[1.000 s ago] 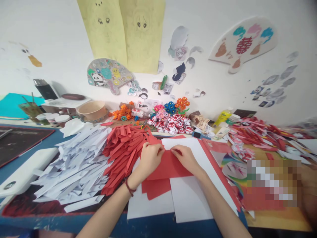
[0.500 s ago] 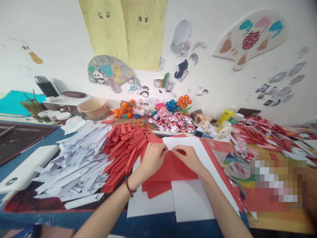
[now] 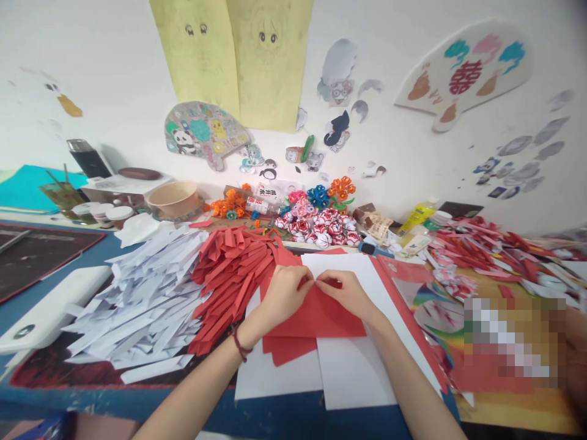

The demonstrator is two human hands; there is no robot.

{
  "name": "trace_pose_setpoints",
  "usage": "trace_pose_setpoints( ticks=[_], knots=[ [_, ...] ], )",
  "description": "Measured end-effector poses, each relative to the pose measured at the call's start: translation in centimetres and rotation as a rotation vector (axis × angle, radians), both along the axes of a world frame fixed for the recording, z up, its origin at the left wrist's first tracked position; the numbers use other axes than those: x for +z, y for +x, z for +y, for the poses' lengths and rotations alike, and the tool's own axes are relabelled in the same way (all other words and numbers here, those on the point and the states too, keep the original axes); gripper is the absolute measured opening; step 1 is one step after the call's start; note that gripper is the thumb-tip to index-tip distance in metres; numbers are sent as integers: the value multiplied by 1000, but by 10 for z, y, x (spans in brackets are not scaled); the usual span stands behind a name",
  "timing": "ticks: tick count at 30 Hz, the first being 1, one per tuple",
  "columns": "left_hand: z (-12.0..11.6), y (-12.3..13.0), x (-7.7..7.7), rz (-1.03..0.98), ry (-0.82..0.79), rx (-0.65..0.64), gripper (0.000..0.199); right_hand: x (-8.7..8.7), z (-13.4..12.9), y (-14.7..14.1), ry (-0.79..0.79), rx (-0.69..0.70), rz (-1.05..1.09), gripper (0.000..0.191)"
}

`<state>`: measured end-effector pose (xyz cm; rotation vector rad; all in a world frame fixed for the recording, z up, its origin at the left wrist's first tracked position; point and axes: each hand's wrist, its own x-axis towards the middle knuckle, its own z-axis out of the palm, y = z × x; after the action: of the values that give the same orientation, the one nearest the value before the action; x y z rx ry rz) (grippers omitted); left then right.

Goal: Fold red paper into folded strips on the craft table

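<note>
A sheet of red paper [image 3: 316,318] lies over white sheets [image 3: 355,373] in front of me. Both hands pinch the far edge of this red paper, their fingertips almost meeting. My left hand [image 3: 287,290] is closed on it from the left, with a dark red cord bracelet on that wrist. From the right, my right hand [image 3: 348,290] is closed on the same edge. The exact fold between the fingertips is hidden. Left of my hands is a heap of folded red paper strips [image 3: 233,269], and beyond that a heap of white paper strips [image 3: 142,305].
A white power bank-like slab [image 3: 55,308] lies at the left. Along the wall stand a round tan bowl [image 3: 172,200], red-and-white paper flowers [image 3: 318,229] and a yellow bottle [image 3: 417,217]. Loose red strips [image 3: 495,244] pile up at the right. A blurred patch covers the lower right.
My fingertips have shifted very slightly down along the red paper's edge, still pinching it. The view has tilted a little; everything else stays put.
</note>
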<state>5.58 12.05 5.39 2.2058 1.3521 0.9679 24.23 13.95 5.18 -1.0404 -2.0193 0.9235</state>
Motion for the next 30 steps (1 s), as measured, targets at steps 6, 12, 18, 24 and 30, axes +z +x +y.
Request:
trace_pose_setpoints(
  ticks=[6,12,18,24,30],
  knots=[
    [-3,0,1,2,5,-17,12,1,-2,-1,12,18,-9,18],
    [-4,4,1,-11,25,-10,12,2,-3,-1,-6,13,6,16],
    [-4,6,0,-47,67,-4,13,0,-2,-1,-15,-14,50,18],
    [-5,7,-1,-73,80,-11,12,-1,-3,0,-18,-26,87,18],
    [-7,8,-1,-77,95,-6,11,-1,-4,0,-56,-39,118,17]
  ],
)
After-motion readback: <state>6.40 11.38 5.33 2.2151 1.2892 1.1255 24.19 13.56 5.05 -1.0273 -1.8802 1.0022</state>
